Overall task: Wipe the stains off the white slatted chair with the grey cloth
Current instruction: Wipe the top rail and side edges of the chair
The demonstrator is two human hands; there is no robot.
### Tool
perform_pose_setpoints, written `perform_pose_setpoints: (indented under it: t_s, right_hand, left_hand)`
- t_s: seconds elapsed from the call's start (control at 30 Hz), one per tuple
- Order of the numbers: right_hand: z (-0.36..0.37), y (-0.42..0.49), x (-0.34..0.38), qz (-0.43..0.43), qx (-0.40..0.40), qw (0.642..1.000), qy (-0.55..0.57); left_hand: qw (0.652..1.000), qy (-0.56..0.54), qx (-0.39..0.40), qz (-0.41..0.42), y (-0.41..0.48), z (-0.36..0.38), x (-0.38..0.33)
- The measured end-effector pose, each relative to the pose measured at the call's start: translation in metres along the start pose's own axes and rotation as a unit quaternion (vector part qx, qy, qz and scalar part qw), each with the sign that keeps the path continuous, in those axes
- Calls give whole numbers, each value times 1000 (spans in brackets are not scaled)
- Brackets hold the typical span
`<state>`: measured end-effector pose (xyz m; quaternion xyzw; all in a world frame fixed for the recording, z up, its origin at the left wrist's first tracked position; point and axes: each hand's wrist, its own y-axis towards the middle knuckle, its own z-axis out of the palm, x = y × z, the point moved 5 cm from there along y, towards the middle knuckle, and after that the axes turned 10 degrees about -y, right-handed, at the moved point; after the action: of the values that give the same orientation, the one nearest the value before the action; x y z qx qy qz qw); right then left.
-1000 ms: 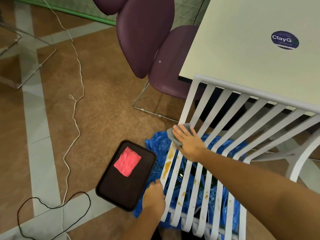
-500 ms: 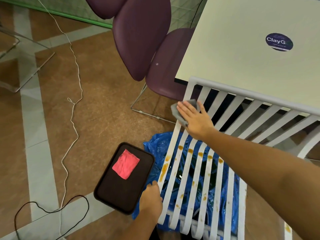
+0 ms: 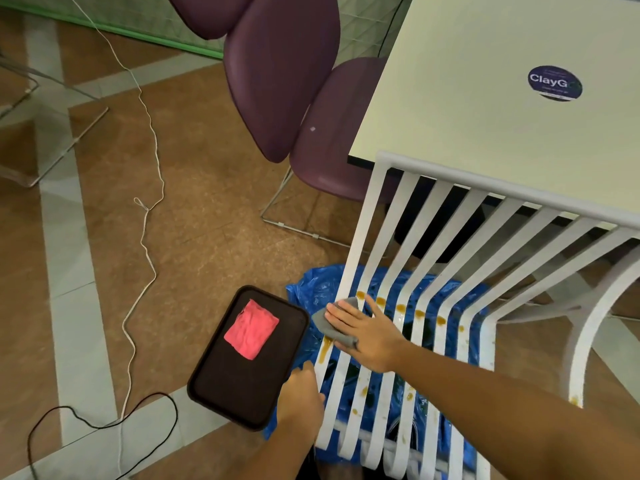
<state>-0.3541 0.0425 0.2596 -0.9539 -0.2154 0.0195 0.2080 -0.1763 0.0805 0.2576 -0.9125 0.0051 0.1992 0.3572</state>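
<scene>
Cloth lower now, under R fingers

Bare forearms, bare left hand, right hand

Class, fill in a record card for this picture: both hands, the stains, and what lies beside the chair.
Right hand: flat, pressing the grey cloth on the white slatted chair, left slats
Left hand: grips the chair's left edge
Stains: orange-brown spots across the slats
Beside chair: dark tray holding a pink cloth
Under chair: blue plastic sheet
</scene>
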Motion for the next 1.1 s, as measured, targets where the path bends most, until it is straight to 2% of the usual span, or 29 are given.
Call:
perform_pose_setpoints:
  t_s: [0.1,0.17,0.27,0.33,0.43,0.5,0.6,0.67,0.73,0.83,0.9,1.0,1.1]
  right_hand:
    - [-31,19,-54,11,-20,995,-101]
    - [-76,36,-102,76,-58,979,-179]
    - [-154,44,-157,194,-160,932,-259]
    - [-184,44,-175,276,-209,905,-246]
    - [-187,50,-169,326,-262,897,-141]
    - [-162,58,-151,302,-243,913,-126]
    - [-97,60,-110,216,-134,963,-84]
    - [-46,54,-68,158,-82,984,-20]
    - [-5,40,-17,115,-76,986,89]
    - [24,19,35,119,-92,964,218]
    - [28,14,36,125,-90,965,210]
    - [13,25,-1,115,-81,978,152]
    - [-14,43,-49,158,-89,977,111]
  left_hand:
    - [1000,-2,4,4,-1,0,0]
    - [1000,-6,2,6,1,0,-1]
    - [1000,-12,1,5,2,-1,-1]
    - [1000,-13,-1,10,2,0,-1]
    - [1000,-17,-6,12,0,1,0]
    - [1000,-16,-10,12,0,0,2]
    - [1000,-17,-14,20,0,1,2]
    - [999,-18,-17,21,1,0,3]
    - [999,-25,-17,16,1,1,6]
    - [999,-40,-18,12,0,1,9]
    - [999,-44,-19,14,1,2,11]
    - [998,-49,-21,19,2,2,11]
    - [998,-51,-28,24,4,3,13]
